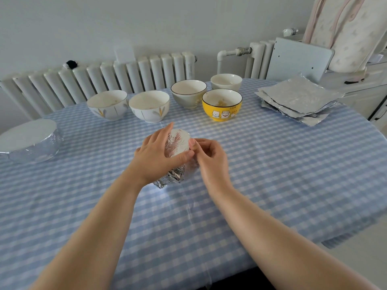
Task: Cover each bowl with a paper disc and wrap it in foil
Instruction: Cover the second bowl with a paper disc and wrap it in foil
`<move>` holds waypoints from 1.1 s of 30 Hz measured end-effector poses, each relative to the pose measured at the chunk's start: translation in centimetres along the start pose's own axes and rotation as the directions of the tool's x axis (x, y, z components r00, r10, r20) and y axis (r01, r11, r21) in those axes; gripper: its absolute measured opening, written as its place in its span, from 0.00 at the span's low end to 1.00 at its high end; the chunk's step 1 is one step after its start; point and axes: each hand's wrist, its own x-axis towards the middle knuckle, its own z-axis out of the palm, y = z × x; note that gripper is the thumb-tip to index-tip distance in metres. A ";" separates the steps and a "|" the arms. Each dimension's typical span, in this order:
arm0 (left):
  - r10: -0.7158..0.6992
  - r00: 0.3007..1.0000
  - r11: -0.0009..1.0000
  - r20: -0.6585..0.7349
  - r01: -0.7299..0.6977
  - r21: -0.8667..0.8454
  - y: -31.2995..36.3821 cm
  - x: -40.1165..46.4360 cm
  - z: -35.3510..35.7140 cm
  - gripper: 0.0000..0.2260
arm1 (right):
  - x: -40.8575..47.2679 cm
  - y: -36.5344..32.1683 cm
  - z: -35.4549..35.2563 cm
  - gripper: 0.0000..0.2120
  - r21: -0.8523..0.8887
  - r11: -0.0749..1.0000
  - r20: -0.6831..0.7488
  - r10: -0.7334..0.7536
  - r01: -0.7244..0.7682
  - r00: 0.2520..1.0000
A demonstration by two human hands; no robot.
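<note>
While my left hand (156, 155) cups the foil-wrapped bowl (178, 151) at the middle of the frame, its fingers curled over the crinkled foil, my right hand (209, 158) pinches the foil at the bowl's right rim. The bowl is tilted, its flat silvery top facing away from me. Above it stand five uncovered bowls: two white ones with leaf marks (107, 104) (149, 105), a grey-green one (188, 93), a plain white one (226, 81), and a yellow cat bowl (222, 104) with brownish residue inside. At the left edge sits a finished wrapped bowl (31, 141). A stack of foil sheets (297, 99) lies at upper right. The checked blue tabletop (272, 174) spreads bare below my arms.
</note>
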 end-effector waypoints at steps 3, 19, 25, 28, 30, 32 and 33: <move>-0.007 1.000 1.000 -0.013 0.006 -0.022 -0.1 -0.2 0.1 0.51 | 0.4 -0.1 0.3 0.12 -0.006 1.000 -0.007 0.023 -0.023 1.000; -0.039 0.998 0.995 -0.055 0.034 -0.089 -0.2 -0.5 0.1 0.51 | 1.2 0.9 1.3 0.05 0.077 0.995 -0.083 0.064 -0.057 0.994; -0.036 0.998 0.996 -0.056 0.031 -0.081 0.2 -0.5 0.0 0.52 | 1.5 2.0 1.4 0.08 0.006 1.000 -0.144 -0.021 0.022 0.989; -0.037 0.998 0.997 -0.057 0.033 -0.072 0.2 -0.5 0.1 0.52 | 1.2 2.0 1.5 0.11 -0.037 0.997 -0.146 -0.073 0.068 0.987; -0.041 0.998 0.997 -0.051 0.037 -0.071 0.3 -0.5 0.1 0.52 | 1.2 2.0 1.5 0.14 -0.073 0.994 -0.133 -0.090 0.081 0.987; -0.051 0.998 0.996 -0.045 0.048 -0.070 0.3 -0.5 0.1 0.52 | 1.2 1.9 1.3 0.17 -0.106 0.991 -0.119 -0.095 0.083 0.988; -0.058 0.997 0.996 -0.041 0.055 -0.065 0.4 -0.5 0.1 0.52 | 1.2 1.6 1.1 0.17 -0.109 0.991 -0.115 -0.092 0.079 0.989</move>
